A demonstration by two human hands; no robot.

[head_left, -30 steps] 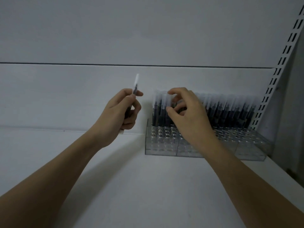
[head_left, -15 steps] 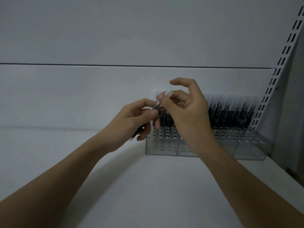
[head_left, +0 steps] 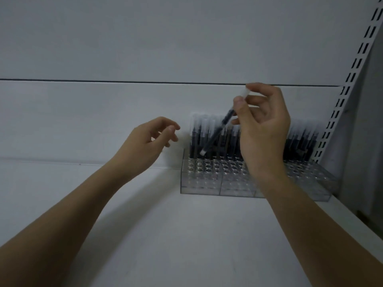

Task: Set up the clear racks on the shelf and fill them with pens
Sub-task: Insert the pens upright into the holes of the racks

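Observation:
Clear racks (head_left: pixel 199 183) stand side by side on the white shelf (head_left: pixel 165 235) against the back wall. Their rear rows hold upright dark pens with frosted caps (head_left: pixel 202 133); the front holes are bare. My right hand (head_left: pixel 263 129) pinches one dark pen (head_left: pixel 217 133) near its cap. The pen slants down to the left, its lower tip just above the left rack's rear holes. My left hand (head_left: pixel 149 143) hovers left of the racks, fingers loosely apart, holding nothing.
A slotted white shelf upright (head_left: pixel 350 83) rises at the right, just behind the racks' right end. The shelf's right edge (head_left: pixel 352 222) runs diagonally at the lower right. A dark seam crosses the back panel (head_left: pixel 124 80).
The pen passed from my left hand to my right. My right hand rose and tilted the pen over the left rack, while my left hand drew back to the left, open.

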